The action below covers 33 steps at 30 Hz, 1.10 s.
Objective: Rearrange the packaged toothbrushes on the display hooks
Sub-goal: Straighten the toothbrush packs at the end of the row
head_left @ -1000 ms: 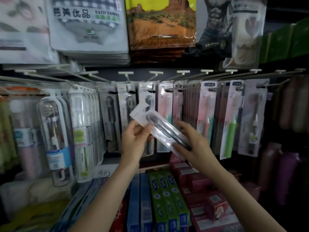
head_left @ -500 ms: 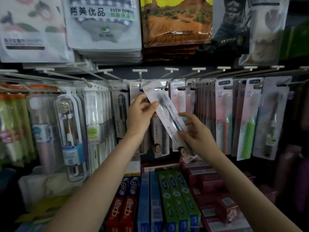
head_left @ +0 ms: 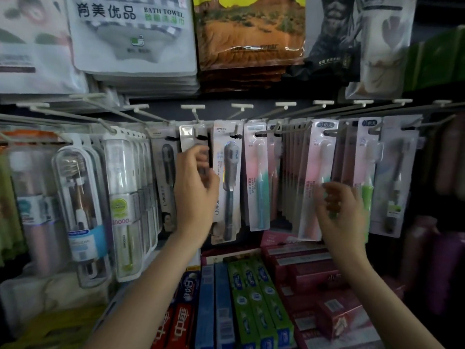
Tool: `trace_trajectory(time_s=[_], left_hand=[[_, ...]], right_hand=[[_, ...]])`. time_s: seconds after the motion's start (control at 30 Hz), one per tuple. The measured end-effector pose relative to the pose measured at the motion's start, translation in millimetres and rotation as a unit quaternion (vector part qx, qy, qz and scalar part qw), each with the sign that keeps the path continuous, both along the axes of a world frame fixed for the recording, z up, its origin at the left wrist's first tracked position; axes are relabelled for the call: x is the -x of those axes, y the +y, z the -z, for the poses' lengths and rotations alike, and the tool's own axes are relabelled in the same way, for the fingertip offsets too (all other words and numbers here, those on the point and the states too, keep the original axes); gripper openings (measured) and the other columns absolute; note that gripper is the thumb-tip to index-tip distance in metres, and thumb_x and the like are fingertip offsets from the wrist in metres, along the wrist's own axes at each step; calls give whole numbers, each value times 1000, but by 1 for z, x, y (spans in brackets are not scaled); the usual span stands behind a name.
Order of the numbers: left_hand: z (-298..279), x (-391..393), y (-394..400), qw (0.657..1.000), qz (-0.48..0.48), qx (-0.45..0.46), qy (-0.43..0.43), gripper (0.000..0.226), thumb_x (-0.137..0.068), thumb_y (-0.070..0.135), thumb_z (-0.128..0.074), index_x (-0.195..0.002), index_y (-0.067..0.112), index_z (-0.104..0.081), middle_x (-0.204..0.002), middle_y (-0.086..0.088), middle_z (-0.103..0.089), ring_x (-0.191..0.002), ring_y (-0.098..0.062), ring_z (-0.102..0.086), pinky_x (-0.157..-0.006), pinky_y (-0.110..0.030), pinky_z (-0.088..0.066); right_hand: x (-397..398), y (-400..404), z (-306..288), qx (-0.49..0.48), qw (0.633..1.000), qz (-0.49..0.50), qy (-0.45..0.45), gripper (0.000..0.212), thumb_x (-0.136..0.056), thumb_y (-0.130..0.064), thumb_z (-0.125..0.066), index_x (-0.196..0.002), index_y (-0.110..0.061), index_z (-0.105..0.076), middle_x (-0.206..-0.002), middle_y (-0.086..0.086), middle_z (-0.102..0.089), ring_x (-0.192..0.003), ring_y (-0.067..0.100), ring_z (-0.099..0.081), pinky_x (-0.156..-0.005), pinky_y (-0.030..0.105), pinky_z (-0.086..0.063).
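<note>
At centre hook [head_left: 198,123], left hand [head_left: 195,190] pinches a hung pack [head_left: 189,137]; right hand [head_left: 339,210], blurred, hangs loose near pink packs [head_left: 319,157].

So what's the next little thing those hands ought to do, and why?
Probably let the left hand push the clear toothbrush pack further back along its hook and then let go. The pack's top slot already sits at the hook, and the fingers hold it just below. The right hand is blurred near the pink packs; I cannot tell whether it grips one.
</note>
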<state>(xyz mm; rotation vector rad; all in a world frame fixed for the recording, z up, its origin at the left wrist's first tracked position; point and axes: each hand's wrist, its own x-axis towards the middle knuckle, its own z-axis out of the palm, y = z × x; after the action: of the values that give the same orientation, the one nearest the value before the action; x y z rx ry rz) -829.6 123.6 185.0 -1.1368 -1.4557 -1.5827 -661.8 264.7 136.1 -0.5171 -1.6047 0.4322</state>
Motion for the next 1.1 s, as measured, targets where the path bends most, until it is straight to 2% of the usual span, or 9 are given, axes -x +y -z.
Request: trace_trajectory(time_s=[0.13, 0.23, 0.4, 0.57, 0.67, 0.73, 0.8, 0.93, 1.1], left_hand=[[27, -18, 9, 994, -9, 27, 101, 31, -82, 1, -50, -111, 12, -48, -101, 4, -44, -88, -5, -48, -77, -17, -46], [39, -30, 20, 990, 14, 74, 121, 28, -83, 10, -44, -110, 18, -44, -101, 5, -44, -89, -5, -49, -79, -18, -45], [52, -34, 34, 984, 23, 144, 102, 42, -83, -2, -56, -119, 16, -43, -107, 6, -42, -93, -10, -53, -80, -15, -43], [54, -43, 50, 971, 53, 227, 51, 48, -89, 7, -54, -133, 11, -37, -137, -5, -36, -111, -16, -51, -88, -23, -44], [48, -47, 60, 968, 35, 246, 32, 50, -90, 11, -54, -136, 10, -35, -148, -12, -23, -135, -26, -29, -109, -35, -31], [45, -47, 64, 961, 3, 276, 17, 52, -90, 16, -53, -138, 15, -33, -152, -14, -12, -141, -26, -14, -113, -38, -22], [42, -47, 65, 952, -9, 305, 4, 53, -91, 18, -53, -139, 21, -32, -154, -13, -3, -141, -28, -13, -111, -39, -23], [37, -45, 64, 939, 32, 340, -36, 50, -91, 15, -53, -137, 25, -37, -154, -11, -1, -127, -24, -39, -101, -25, -29], [28, -40, 70, 928, 38, 359, -93, 51, -90, 14, -54, -137, 23, -36, -149, -16, -14, -132, -30, -32, -106, -35, -32]], right_hand=[[0, 15, 11, 72, 996, 17, -60, 59, -82, -16, -68, -130, -4, -37, -122, 11, -43, -104, 21, -48, -84, 22, -37], [6, 23, 19, 112, 986, 9, -121, 74, -80, -16, -71, -139, -3, -27, -128, 17, -43, -112, 30, -47, -83, 28, -37], [-7, 22, 20, 78, 986, 15, -149, 75, -82, -13, -68, -142, -10, -23, -105, 6, -49, -91, 24, -50, -71, 29, -36], [-37, 28, 17, 25, 983, 42, -178, 69, -79, -3, -64, -138, -11, -30, -116, 18, -51, -102, 35, -50, -78, 36, -39], [-45, 30, 18, -11, 976, 48, -212, 64, -75, 7, -58, -132, -12, -39, -121, 18, -51, -103, 39, -49, -79, 39, -41], [-45, 24, 21, -44, 970, 40, -237, 67, -71, 11, -57, -131, -13, -41, -118, 16, -51, -100, 38, -50, -80, 41, -43], [-40, 18, 19, -57, 963, 21, -261, 67, -75, 2, -64, -134, -16, -38, -118, 13, -52, -98, 33, -54, -78, 36, -43], [-20, 13, 3, -56, 960, -5, -274, 81, -81, -18, -67, -147, -20, -19, -113, 10, -52, -93, 28, -55, -76, 32, -43], [3, 7, -14, -18, 949, 29, -313, 80, -88, -37, -58, -148, -12, -10, -121, 15, -49, -101, 32, -54, -70, 31, -39]])
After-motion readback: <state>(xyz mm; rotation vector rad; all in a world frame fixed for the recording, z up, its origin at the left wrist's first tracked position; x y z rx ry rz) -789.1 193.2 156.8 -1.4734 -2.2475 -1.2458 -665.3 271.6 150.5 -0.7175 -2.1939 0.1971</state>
